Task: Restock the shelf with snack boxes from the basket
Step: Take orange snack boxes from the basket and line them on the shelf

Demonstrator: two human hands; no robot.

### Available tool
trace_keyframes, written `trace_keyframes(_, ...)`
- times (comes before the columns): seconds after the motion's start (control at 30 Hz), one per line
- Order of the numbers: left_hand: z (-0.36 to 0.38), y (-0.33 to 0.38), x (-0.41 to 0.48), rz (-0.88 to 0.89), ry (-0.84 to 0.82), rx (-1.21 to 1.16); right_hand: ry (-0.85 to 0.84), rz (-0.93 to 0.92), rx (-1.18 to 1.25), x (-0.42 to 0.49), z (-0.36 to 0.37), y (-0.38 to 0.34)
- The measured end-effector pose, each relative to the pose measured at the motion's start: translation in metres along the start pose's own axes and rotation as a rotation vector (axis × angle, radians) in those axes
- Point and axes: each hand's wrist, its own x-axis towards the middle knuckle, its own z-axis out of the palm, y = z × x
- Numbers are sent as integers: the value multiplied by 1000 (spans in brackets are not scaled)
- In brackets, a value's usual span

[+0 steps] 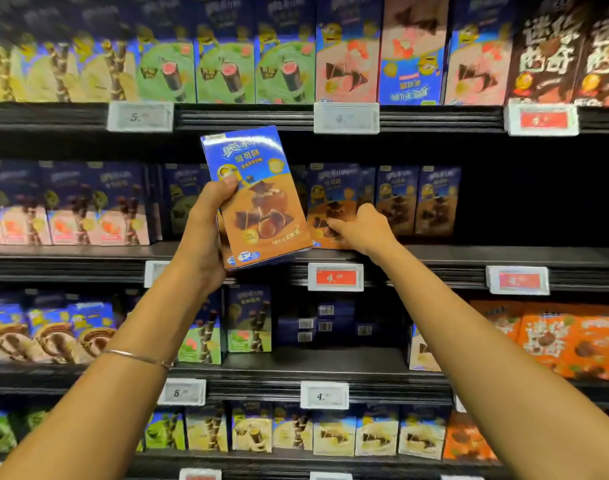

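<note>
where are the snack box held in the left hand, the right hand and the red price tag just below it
held snack box [261, 202]: head view, middle of its front face
right hand [365, 230]: head view, back of the hand
red price tag [336, 277]: head view, middle of its red label

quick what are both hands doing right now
Left hand: holding a blue and brown snack box, tilted, in front of the shelf.
Right hand: touching a matching box on the shelf; grip cannot be told.

White-framed red-screen price label [335, 277] sits at centre, reads 4. White-framed grey-screen price label [140, 116] upper left, reads 5. Smaller digits blurred.
</note>
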Motion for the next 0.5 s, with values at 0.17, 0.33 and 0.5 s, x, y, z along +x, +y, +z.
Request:
trace_keyframes(0.17, -3, -3, 6, -24, -17, -11, 31, -58, -141, 11, 9, -11)
trace_keyframes(0.33, -7, -3, 12, -28, -9, -8, 37, -32, -235, 17, 17, -20)
trace_keyframes(0.5, -11, -2, 15, -36, -4, 17, -5, -16, -295, 22, 24, -29)
